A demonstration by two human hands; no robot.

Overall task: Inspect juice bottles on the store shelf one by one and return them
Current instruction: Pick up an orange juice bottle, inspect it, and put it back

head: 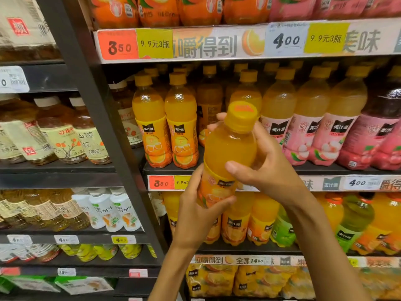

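**Orange juice bottle, held off shelf for inspection**

Before the dark metal store shelving (121,135), stocked in tiers with bottled drinks and faced with red, yellow and white paper price tags (119,45): one row of upright yellow-capped orange juice bottles (149,124) on the middle shelf, pink-labelled lychee bottles (303,129) to their right.

Item in hand: clear plastic bottle of orange juice with yellow screw cap and orange printed sleeve (230,148), tilted cap-up toward the camera, clear of the shelf and in front of a gap in the row.

Handling, as judged: full, so moderately heavy; walls stiff enough to grip but will give if squeezed; smooth plastic, possibly slick. Best held at the labelled waist or the shoulder below the cap.

Left hand (195,213): fingers curled round the labelled lower body, thumb across the front.

Right hand (267,168): fingers wrapped behind the upper body, thumb pressed on the bare front, fingertips showing near the cap
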